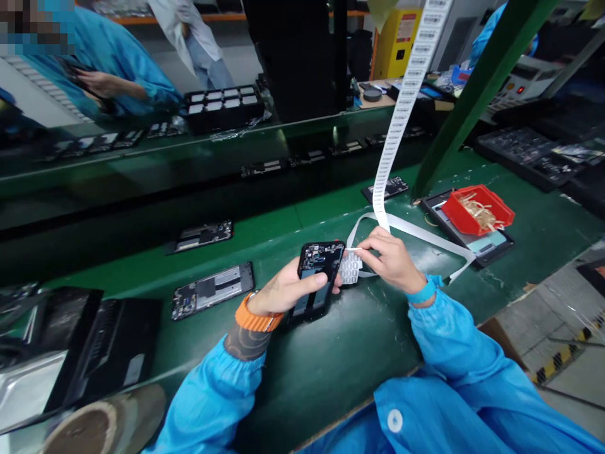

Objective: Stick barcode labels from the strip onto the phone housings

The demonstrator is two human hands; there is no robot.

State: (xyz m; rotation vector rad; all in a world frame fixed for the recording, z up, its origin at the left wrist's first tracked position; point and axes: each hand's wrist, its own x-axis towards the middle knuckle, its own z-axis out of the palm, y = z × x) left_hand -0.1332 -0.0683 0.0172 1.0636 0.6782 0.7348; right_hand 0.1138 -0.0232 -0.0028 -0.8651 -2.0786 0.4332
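My left hand [283, 291] is wrapped round an opened black phone body [317, 277], holding it tilted above the green bench with its circuit board facing up. My right hand [391, 258] pinches the end of a long white label strip [401, 113] right beside the phone's top edge. A small white patterned sticker [350, 267] sits between the phone and my right fingers. The strip hangs down from above and loops back over the bench.
More opened phone bodies [213, 290] lie on the green conveyor [283, 221]. A red bin of small parts [478, 209] stands on a tray at the right, beside a green post [472, 94]. Black trays [80, 353] sit at my left. Another person in blue [113, 63] stands opposite.
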